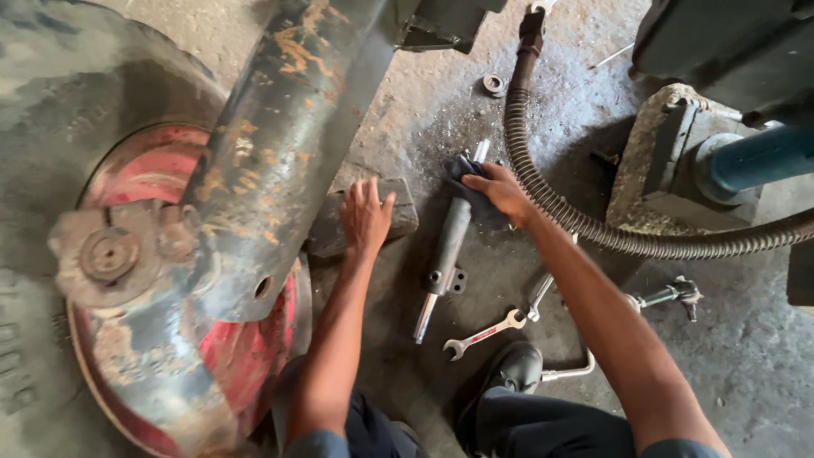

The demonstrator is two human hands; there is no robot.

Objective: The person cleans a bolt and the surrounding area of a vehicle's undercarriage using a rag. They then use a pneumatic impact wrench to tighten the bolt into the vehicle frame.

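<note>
A grey metal cylinder with shiny rods at both ends (448, 246) lies on the oily concrete floor. My right hand (500, 191) presses a dark cloth (469, 174) against the cylinder's upper end. My left hand (366, 214) rests flat, fingers spread, on a grey stone block (403, 212) just left of the cylinder. A combination wrench (483, 334) lies on the floor below the cylinder, near my black shoe (513, 369).
A red wheel hub (161, 254) and a rusty axle beam (280, 144) fill the left. A ribbed hose (585, 225) curves across the right beside a concrete block (644, 170). More wrenches (670, 295) and a metal ring (493, 84) lie about.
</note>
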